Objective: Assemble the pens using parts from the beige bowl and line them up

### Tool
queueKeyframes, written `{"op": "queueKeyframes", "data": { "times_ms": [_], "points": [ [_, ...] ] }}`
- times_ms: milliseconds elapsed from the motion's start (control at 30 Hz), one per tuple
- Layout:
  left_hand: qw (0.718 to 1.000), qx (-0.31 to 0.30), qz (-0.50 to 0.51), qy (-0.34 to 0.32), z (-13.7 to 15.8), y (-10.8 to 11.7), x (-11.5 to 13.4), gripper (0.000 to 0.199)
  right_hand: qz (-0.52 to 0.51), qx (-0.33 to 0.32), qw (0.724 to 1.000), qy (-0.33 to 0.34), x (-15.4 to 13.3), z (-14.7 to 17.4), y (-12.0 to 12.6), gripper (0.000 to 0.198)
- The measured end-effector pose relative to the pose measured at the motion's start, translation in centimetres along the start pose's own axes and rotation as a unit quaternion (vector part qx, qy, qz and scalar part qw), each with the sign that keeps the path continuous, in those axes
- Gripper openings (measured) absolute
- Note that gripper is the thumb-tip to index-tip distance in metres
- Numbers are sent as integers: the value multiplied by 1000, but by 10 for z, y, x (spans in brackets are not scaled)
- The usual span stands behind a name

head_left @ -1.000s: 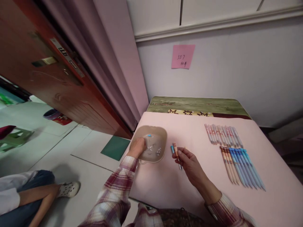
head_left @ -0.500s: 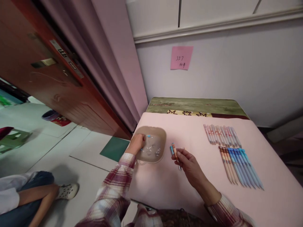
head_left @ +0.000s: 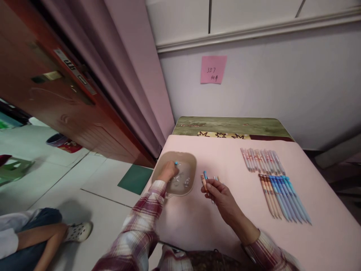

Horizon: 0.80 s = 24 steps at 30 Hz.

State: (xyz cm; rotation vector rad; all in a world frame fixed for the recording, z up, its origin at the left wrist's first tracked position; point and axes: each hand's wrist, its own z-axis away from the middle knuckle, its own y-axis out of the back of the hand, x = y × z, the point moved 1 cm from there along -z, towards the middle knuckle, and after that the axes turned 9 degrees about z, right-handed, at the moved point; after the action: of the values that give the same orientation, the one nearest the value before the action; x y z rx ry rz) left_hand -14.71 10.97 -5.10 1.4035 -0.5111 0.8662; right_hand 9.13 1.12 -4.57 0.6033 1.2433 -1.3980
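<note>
My left hand (head_left: 168, 171) reaches into a beige plastic tray (head_left: 194, 165), its fingers bent down and pressed together; anything between them is hidden. Small clear and white pen parts (head_left: 187, 182) lie on the tray's bottom, and a small blue piece (head_left: 176, 163) is beside my fingertips. Just right of the tray, my right hand (head_left: 218, 192) is closed around an orange-brown pen barrel (head_left: 204, 182), held tilted above the table. A blue-ended pen part (head_left: 205, 174) shows right behind the barrel; whether my fingers hold it too I cannot tell. Other slim parts are partly hidden behind this hand.
On the pink-covered table (head_left: 186, 222), clear pens with reddish prints (head_left: 262, 161) lie in a row at the right. Nearer stands a row of brown and blue pens (head_left: 284, 197). A wooden door (head_left: 84, 109) and a seated person's leg (head_left: 42, 237) are at the left.
My left hand has moved slightly right and down inside the tray. The orange-brown barrel in my right hand has shifted a little left and down. The camera view has turned slightly.
</note>
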Motion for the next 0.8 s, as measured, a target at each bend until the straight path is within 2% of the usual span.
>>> {"op": "queueKeyframes", "data": {
  "times_ms": [100,233,300,367,433,567,633,700,733,800],
  "points": [
    [999,5,34,2,12,6,15,25,10,0,1000,7,-2,0,-1,36],
    [989,-30,141,-33,52,3,54,22,21,-1,1000,19,-8,2,-4,34],
    [944,-69,321,-40,74,-4,74,25,19,-4,1000,25,-11,3,-7,33],
    [919,-72,386,-45,92,-11,88,24,15,-7,999,33,-13,4,-9,33],
    [915,-55,396,-56,102,-17,94,22,15,-10,999,39,-14,6,-10,31],
    [926,-32,367,-82,104,-20,93,19,24,1,998,63,-15,9,-5,28],
    [944,-29,309,-113,104,-17,92,17,32,19,996,78,-16,11,-1,27],
    [965,-15,180,-193,105,-12,93,13,42,38,994,92,-18,12,2,25],
    [965,-5,95,-245,106,-9,94,12,49,46,993,101,-20,12,4,24],
    [937,11,-72,-341,109,-5,96,13,66,61,988,123,-24,12,6,22]
  ]
}}
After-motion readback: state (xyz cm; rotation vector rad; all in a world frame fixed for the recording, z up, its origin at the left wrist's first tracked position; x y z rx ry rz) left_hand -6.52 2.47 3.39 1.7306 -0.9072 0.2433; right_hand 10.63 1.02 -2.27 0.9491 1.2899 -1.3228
